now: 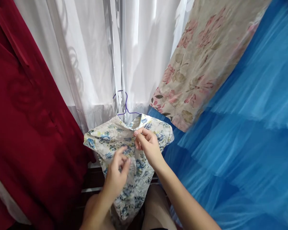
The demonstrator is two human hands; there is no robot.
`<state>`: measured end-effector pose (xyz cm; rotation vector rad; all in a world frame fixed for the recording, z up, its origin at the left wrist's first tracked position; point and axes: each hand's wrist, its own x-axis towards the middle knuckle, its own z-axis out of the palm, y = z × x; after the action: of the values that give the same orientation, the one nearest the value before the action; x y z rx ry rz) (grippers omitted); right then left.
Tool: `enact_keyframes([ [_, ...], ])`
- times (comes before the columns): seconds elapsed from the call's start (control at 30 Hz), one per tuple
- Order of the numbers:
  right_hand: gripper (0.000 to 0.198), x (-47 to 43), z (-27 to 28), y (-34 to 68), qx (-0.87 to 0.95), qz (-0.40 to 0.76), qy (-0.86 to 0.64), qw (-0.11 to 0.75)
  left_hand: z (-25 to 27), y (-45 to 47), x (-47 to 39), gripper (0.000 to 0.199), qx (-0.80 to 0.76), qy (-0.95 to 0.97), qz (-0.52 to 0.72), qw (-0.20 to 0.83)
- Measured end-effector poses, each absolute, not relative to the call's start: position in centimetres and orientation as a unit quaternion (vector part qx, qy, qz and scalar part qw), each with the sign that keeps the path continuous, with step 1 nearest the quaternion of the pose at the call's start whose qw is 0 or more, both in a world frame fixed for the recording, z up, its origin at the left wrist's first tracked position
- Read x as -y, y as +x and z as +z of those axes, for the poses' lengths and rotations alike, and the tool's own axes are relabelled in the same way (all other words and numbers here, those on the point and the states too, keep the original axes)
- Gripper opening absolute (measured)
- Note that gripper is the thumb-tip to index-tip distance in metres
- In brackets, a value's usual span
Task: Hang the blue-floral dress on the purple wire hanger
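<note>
A white dress with blue and yellow-green flowers [117, 139] hangs on a thin purple hanger [126, 107] in the middle of the head view. My right hand [147, 143] is closed in a pinch at the centre of its neckline, where a seam or zip line runs downward. Whether a small zip pull sits between those fingertips is too small to make out. In front of the dress's left part, my left hand [118, 171] is slightly blurred, its thumb and fingers apart and holding nothing.
White ribbon-like straps [120, 57] run down to the hanger in front of a white curtain [91, 54]. A dark red garment [33, 105] hangs at the left. Cream cloth with pink flowers [194, 70] and a tiered blue tulle garment [242, 143] hang at the right. My legs [157, 207] are below.
</note>
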<state>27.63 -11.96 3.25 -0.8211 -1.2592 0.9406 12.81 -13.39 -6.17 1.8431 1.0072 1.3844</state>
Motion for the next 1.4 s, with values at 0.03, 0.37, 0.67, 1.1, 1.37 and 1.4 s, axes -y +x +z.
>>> enact_keyframes([
  [0.03,0.024,12.3,3.6,27.6,0.557,0.411,-0.356,0.627,-3.8,12.5,12.6,0.046,-0.367,0.692,0.555,0.281],
  [0.37,0.025,10.6,3.5,27.7,0.637,0.326,-0.385,0.583,6.1,12.9,9.3,0.022,-0.297,0.688,0.636,0.184],
  [0.67,0.023,12.5,-1.3,27.6,0.66,0.358,-0.438,0.495,1.2,1.1,3.4,0.033,-0.298,0.33,0.834,0.326],
  [1.1,0.035,14.5,-7.7,33.3,0.556,0.405,-0.474,0.549,-10.3,7.3,0.5,0.044,-0.418,0.366,0.729,0.4],
  [1.37,0.033,15.3,-9.1,32.8,0.572,0.431,-0.471,0.516,-10.1,6.5,1.4,0.024,-0.461,0.455,0.729,0.221],
  [1.4,0.033,15.4,-9.1,32.4,0.58,0.431,-0.466,0.511,-9.7,6.1,1.4,0.025,-0.465,0.462,0.729,0.2],
])
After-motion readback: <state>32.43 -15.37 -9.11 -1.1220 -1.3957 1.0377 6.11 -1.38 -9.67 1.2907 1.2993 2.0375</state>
